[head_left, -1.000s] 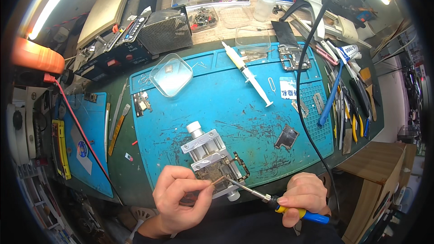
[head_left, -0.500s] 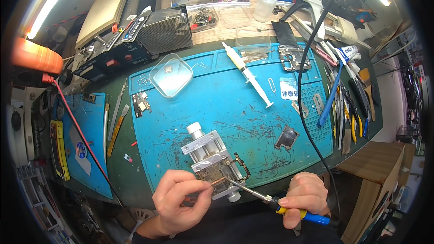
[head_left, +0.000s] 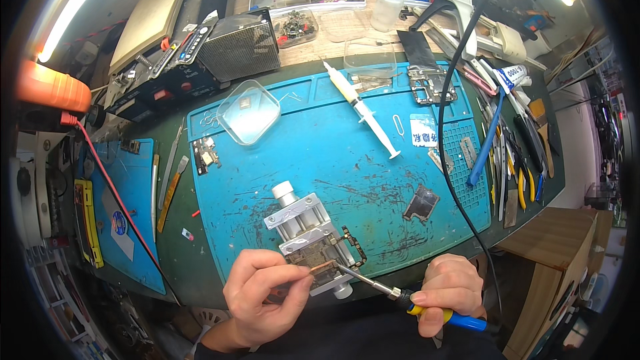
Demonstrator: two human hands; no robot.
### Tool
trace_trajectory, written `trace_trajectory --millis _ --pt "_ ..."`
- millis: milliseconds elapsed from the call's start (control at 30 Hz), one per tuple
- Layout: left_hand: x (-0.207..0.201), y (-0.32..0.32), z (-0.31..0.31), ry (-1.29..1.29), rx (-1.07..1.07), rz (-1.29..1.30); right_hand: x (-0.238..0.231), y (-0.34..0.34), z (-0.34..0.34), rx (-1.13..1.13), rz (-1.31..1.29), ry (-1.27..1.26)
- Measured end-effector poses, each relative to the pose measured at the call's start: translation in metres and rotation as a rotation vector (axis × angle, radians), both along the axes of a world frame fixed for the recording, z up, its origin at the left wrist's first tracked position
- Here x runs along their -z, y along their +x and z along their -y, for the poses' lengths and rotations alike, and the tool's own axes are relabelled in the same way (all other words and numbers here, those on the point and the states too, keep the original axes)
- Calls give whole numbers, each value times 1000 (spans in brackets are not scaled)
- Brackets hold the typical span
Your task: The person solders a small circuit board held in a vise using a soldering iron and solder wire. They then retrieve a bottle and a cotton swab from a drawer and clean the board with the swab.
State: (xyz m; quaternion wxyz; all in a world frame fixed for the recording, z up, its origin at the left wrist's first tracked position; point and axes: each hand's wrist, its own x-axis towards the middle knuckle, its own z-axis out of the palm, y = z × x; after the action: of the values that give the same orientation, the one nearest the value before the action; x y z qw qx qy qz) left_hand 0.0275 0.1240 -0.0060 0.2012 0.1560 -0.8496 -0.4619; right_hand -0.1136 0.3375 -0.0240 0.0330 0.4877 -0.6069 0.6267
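Left grip (head_left: 265, 292) pinches coppery strip (head_left: 323, 267); right grip (head_left: 449, 287), slender soldering iron (head_left: 377, 285).

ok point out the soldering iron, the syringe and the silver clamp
Soldering iron (head_left: 380, 286), head view: metal shaft.
Syringe (head_left: 354, 99), head view: barrel's lower part.
Silver clamp (head_left: 307, 237), head view: middle crossbar.

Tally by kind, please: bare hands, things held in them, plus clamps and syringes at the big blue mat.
Hands: 2 (left hand, right hand)
Soldering iron: 1
Copper-coloured strip: 1
Metal clamp: 1
Syringe: 1
Total: 6
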Motion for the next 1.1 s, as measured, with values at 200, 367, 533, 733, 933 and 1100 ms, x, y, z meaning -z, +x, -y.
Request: trace_trajectory --millis 200,367,533,733,933,1100 --pt "2 -2 3 -40 3 -34 -1 0 0 0 9 6" --pt "3 -3 4 -54 -1 -47 -2 -1 0 -7 14 22" --pt "3 -2 5 -59 -8 -47 -2 -2 1 -4 45 28" --pt "4 -3 5 -53 -11 -43 -1 -2 1 0 83 21" --pt "4 -2 5 -40 -31 -42 -1 -2 3 -3 84 21" --pt "4 -3 5 -45 -15 -38 0 -1 2 21 97 14"
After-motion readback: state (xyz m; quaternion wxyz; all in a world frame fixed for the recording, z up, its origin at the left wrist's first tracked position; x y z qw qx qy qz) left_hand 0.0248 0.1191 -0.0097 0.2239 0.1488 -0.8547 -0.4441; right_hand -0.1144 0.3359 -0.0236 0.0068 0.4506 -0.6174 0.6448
